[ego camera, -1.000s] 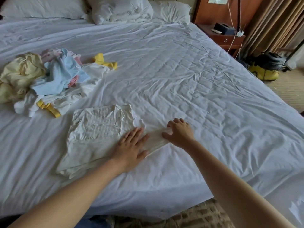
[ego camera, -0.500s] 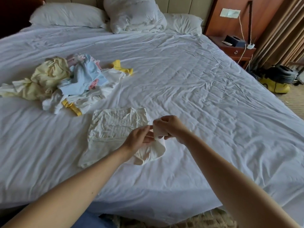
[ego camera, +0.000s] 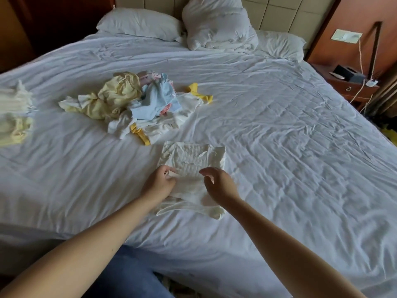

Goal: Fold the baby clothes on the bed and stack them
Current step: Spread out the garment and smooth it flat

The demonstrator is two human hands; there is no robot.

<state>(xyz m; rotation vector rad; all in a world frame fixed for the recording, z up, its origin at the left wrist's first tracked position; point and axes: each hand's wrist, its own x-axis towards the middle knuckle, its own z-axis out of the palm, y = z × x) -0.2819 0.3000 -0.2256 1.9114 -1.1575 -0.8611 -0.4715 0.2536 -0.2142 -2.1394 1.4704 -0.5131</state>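
A cream white baby garment [ego camera: 191,162] lies partly folded on the white bed [ego camera: 279,147] near its front edge. My left hand [ego camera: 160,182] is on the garment's left side, its curled fingers pinching the fabric. Just above the garment's right half hovers my right hand [ego camera: 218,184], fingers loosely curled and holding nothing. An unfolded pile of baby clothes [ego camera: 133,104] in yellow, blue, pink and white sits behind the garment to the left. At the far left edge of the bed lie folded pale yellow and cream clothes [ego camera: 14,117].
Two pillows [ego camera: 139,24] and a bunched duvet [ego camera: 217,29] lie at the headboard. A wooden nightstand [ego camera: 352,87] with a black box and cables stands at the right. The bed's right half is bare sheet.
The garment's right part, lifted in both hands half a second ago, now lies folded over the middle. My right hand has let go of it. The view has tilted up.
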